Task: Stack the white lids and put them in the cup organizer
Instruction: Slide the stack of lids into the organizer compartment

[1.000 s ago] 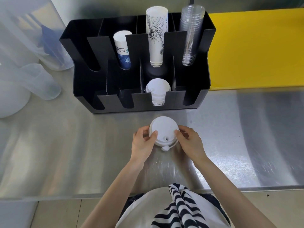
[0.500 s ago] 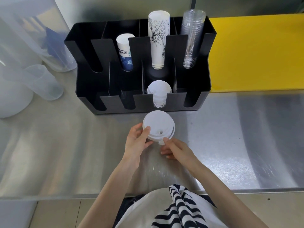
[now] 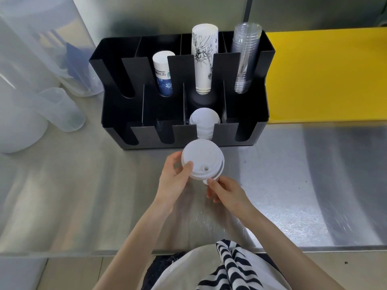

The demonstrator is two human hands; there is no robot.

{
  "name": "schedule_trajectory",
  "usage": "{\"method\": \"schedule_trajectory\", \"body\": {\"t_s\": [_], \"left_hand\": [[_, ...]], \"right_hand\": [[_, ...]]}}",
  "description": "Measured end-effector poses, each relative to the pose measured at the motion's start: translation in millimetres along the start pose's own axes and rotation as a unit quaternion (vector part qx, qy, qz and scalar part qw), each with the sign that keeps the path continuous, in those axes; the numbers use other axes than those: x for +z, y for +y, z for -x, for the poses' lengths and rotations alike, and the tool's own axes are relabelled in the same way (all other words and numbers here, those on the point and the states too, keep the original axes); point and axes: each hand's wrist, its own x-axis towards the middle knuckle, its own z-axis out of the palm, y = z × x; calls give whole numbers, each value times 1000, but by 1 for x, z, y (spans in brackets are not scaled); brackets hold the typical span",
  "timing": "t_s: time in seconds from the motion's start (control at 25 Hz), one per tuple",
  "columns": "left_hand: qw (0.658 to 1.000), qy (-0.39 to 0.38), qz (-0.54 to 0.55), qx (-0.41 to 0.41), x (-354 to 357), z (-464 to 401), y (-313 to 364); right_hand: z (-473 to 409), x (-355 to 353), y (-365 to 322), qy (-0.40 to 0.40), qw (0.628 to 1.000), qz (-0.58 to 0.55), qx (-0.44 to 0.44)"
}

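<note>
A stack of white lids (image 3: 202,159) with a sip hole is held above the steel counter, just in front of the black cup organizer (image 3: 247,114). My left hand (image 3: 174,178) grips the stack's left side, thumb on top. My right hand (image 3: 227,190) pinches the small tab at the stack's near edge. Another stack of white lids (image 3: 204,122) stands in the organizer's front row, in the third slot from the left.
The organizer's back row holds a blue-printed paper cup stack (image 3: 163,73), a tall white printed cup stack (image 3: 204,58) and clear plastic cups (image 3: 246,57). Translucent plastic jugs (image 3: 60,108) stand at left. A yellow board (image 3: 326,74) lies at right. The counter's near edge (image 3: 314,249) runs below.
The lid stack has risen and moved left toward the organizer. My right hand shifted from the stack's right side to the tab at its near edge.
</note>
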Motion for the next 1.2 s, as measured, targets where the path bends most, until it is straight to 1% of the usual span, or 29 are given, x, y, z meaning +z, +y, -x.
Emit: {"method": "schedule_trajectory", "body": {"t_s": [0.08,0.24,0.36,0.44,0.56,0.76,1.04,1.2], "left_hand": [[996,-31,-69,56,-6,-7,7],[970,-86,-182,140,-15,-20,21],[938,-87,-275,192,-19,-29,29],[925,-91,-304,209,-20,-36,37],[909,-104,-333,226,-20,-48,51],[893,-102,-381,217,-21,-70,74],[873,-102,-424,218,-20,-96,94],[850,-91,-463,234,-17,-104,100]], "right_hand": [[-3,-2,-6,-6,1000,-10,-10],[-12,-5,-21,-8,999,-35,-30],[-18,-8,-30,-2,999,-33,-34],[-23,-8,-34,6,999,-26,-34],[-33,-7,-41,21,999,-23,-35],[-50,-6,-58,40,998,-37,-38],[-74,-1,-74,44,995,-87,10],[-82,1,-76,48,992,-115,20]]}}
